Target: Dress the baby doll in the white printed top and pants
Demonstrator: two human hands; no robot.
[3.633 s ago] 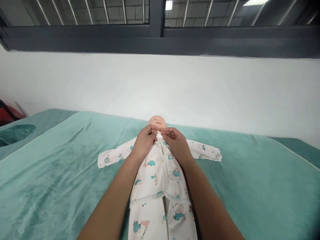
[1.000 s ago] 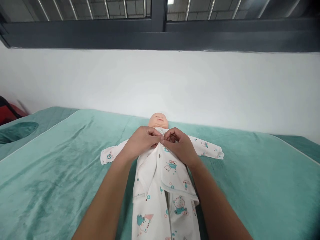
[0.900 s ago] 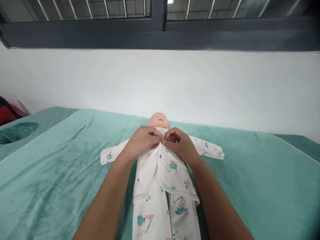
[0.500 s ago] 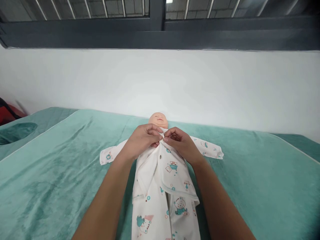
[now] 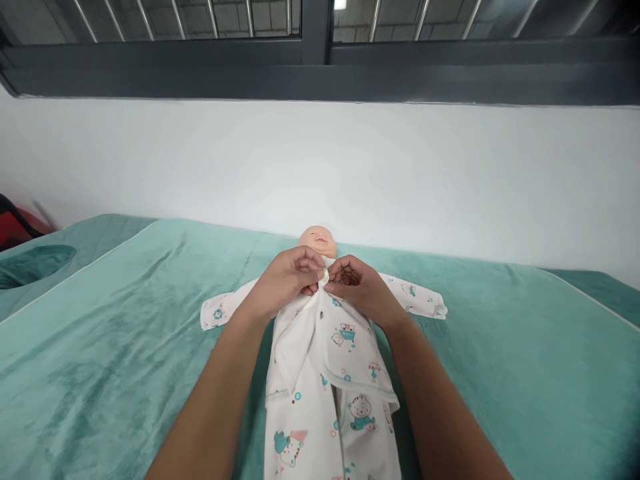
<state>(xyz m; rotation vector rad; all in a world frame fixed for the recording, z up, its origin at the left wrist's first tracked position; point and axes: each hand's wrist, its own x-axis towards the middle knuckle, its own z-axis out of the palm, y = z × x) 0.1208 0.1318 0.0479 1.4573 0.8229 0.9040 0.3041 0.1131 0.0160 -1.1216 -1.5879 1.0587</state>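
A baby doll (image 5: pixel 319 240) lies on its back, its head toward the wall. It wears a white baby jacket (image 5: pixel 350 347) printed with bears, the sleeves spread out to both sides. White printed pants (image 5: pixel 310 433) cover its legs. Near the collar, my left hand (image 5: pixel 295 273) pinches one front edge of the jacket. My right hand (image 5: pixel 357 283) is closed on the facing edge, its fingertips close to the left ones. A small pale fastener shows between the fingertips. Below the hands the jacket front hangs apart.
A green plush cover (image 5: pixel 135 320) spreads under the doll. Behind it rises a white wall (image 5: pixel 320 160) with a dark window frame (image 5: pixel 200 70) above. A red and black object (image 5: pixel 17 223) sits at the far left edge.
The fingertips of my right hand have shifted slightly, and more of the pale fastener at the collar shows between the hands. The doll lies as before.
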